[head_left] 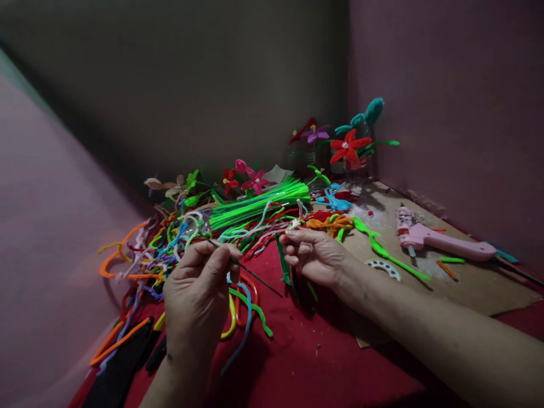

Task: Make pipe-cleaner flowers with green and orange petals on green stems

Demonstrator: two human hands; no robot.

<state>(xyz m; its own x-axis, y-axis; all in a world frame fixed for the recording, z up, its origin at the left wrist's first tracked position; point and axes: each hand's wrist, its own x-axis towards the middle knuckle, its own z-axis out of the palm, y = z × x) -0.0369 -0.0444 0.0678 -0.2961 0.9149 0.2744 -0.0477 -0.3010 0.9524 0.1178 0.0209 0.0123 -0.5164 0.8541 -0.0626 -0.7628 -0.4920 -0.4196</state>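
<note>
My left hand [198, 292] is closed in a pinch on a thin dark green stem [263, 281], which slants down to the right past the fingertips. My right hand [317, 258] is held up to the right, thumb and forefinger pinched on a small pale yellow tuft [294, 225] that looks like a flower centre. Just below these fingers is a dark green pipe-cleaner piece [284, 263]; I cannot tell whether the hand touches it. Behind both hands lies a bundle of bright green pipe cleaners [259, 204].
Tangled coloured pipe cleaners [157, 255] cover the left of the red cloth [297, 362]. On the cardboard [480, 289] at right lie a pink glue gun [446, 243], a white ring [385, 268] and a green leafy stem [395, 260]. A red pipe-cleaner flower [349, 147] stands near the wall.
</note>
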